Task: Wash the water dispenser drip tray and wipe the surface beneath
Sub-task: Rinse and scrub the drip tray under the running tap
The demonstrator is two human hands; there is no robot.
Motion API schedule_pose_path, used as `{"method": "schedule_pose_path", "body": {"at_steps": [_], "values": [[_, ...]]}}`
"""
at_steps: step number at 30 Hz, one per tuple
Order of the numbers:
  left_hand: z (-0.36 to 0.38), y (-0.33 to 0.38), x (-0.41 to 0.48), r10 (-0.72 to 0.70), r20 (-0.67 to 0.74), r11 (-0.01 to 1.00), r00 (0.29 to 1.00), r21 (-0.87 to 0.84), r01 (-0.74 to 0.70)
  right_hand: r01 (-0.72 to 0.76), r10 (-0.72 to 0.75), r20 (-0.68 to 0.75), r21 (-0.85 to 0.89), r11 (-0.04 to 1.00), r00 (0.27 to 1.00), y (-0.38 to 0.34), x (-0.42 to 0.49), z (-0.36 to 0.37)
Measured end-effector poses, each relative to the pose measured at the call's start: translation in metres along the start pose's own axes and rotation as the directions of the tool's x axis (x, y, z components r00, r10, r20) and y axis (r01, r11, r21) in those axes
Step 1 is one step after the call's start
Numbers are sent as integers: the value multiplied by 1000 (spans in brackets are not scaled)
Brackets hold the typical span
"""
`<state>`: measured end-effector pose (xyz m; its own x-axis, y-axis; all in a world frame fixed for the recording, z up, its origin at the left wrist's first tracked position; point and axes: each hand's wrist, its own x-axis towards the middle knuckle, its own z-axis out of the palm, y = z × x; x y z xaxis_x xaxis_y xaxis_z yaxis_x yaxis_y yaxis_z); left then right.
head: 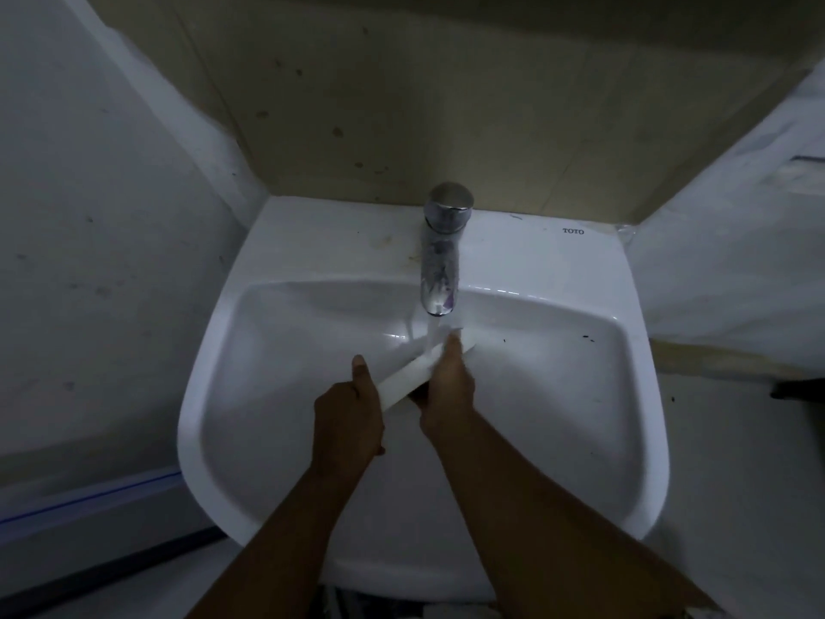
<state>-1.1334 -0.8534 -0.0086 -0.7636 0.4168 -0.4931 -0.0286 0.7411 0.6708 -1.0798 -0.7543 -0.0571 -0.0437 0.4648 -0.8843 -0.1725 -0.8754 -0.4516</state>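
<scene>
A white drip tray (pixel 408 377) is held tilted over the middle of a white sink (pixel 250 341), its upper end under the running water. My left hand (pixel 350 411) grips the tray's lower left end, thumb up. My right hand (pixel 448 386) lies across the tray's upper part, fingers reaching into the stream. Water falls from the chrome faucet (pixel 442 247) onto the tray and my right fingers. The far end of the tray is partly hidden by my right hand.
The sink is fixed to a beige tiled wall (pixel 446 105), with pale walls close on the left (pixel 89 216) and right (pixel 736 261). The room is dim. A dark object (pixel 799 388) shows at the right edge.
</scene>
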Motion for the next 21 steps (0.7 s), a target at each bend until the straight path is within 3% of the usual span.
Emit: {"method": "schedule_pose_path", "body": {"at_steps": [4,8,13,17,21], "values": [[-5,-5,3,72,-36,994,997,86,-69,-118,119,72,-22,993,990,-27,5,-4],[1,-4,7,134,-21,981,991,141,-130,-79,78,29,42,996,997,-20,-5,8],[3,2,15,62,23,993,998,102,-64,27,-25,-59,28,999,998,16,-22,17],[-6,15,14,-10,104,999,995,53,4,149,-148,25,-56,987,989,42,-37,21],[-9,19,22,-65,175,998,982,26,61,164,-145,165,-110,980,976,40,-43,10]]}}
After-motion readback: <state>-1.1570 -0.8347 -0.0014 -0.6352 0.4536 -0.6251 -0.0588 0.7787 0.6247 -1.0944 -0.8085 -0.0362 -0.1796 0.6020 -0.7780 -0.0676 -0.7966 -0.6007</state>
